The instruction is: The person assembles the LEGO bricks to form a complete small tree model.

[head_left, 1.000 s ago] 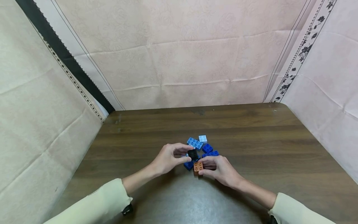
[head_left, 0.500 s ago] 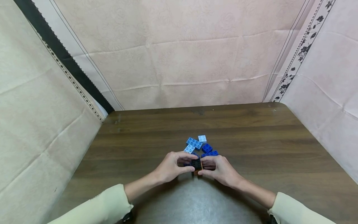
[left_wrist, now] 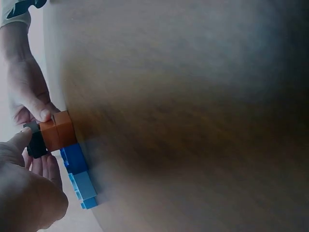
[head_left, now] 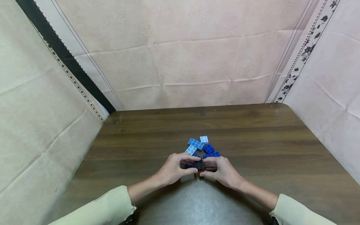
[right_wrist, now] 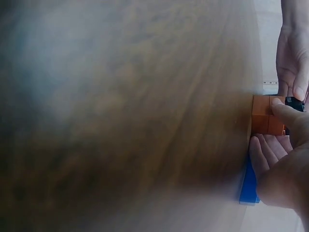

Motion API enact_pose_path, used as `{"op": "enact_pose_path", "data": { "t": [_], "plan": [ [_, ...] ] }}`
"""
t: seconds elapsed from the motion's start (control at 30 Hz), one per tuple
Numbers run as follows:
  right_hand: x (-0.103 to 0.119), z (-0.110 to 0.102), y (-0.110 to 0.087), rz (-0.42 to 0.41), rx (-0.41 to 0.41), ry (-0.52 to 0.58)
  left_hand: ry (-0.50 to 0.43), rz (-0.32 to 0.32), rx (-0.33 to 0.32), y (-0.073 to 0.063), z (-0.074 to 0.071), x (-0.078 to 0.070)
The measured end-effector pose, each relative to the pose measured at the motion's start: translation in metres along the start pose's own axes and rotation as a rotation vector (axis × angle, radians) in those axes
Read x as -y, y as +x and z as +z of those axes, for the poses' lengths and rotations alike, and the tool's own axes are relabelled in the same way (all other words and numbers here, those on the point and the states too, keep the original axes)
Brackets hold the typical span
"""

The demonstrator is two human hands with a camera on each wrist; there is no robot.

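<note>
My left hand (head_left: 174, 168) pinches a black toy building brick (head_left: 199, 165) between thumb and fingers. Beneath that brick stand two stacked orange bricks (left_wrist: 60, 131), upright on the table. From the other side, my right hand (head_left: 222, 170) grips the orange stack, its thumb pressed on the orange face in the right wrist view. The black brick sits on top of the stack; whether its studs are fully seated cannot be told. In the head view the hands and the black brick hide most of the orange.
Just beyond the hands lie loose bricks: light blue (head_left: 191, 150), mid-blue (head_left: 196, 144), pale blue (head_left: 204, 139) and dark blue (head_left: 208, 149). Another dark blue brick (head_left: 189, 166) is partly hidden by the left hand. The wooden table (head_left: 157, 125) meets hanging cloth at its back and sides.
My left hand has carried the black brick right and toward me, onto the orange stack. The light blue brick behind it has come into view. The right hand keeps its hold.
</note>
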State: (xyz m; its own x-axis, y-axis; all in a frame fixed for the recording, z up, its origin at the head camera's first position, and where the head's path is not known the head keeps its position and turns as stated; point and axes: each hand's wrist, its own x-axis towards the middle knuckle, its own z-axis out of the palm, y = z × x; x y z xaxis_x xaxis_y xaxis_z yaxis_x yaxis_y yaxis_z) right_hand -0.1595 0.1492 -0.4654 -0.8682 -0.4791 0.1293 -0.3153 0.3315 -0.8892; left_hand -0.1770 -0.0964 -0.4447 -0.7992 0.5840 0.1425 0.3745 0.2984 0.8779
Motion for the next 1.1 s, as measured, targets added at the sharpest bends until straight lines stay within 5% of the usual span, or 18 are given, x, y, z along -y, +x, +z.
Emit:
{"op": "enact_pose_path", "data": {
  "t": [0.7,0.87,1.1],
  "plan": [
    [0.006,-0.004,-0.001,0.009,0.016,-0.044,0.132,0.07,-0.031,0.003,0.007,-0.002],
    [0.017,-0.011,-0.005,-0.015,-0.048,-0.023,0.163,0.109,-0.027,0.006,0.01,-0.003],
    [0.016,-0.004,-0.001,-0.07,-0.079,-0.03,0.153,0.051,-0.038,0.002,0.005,-0.003]
  ]
}}
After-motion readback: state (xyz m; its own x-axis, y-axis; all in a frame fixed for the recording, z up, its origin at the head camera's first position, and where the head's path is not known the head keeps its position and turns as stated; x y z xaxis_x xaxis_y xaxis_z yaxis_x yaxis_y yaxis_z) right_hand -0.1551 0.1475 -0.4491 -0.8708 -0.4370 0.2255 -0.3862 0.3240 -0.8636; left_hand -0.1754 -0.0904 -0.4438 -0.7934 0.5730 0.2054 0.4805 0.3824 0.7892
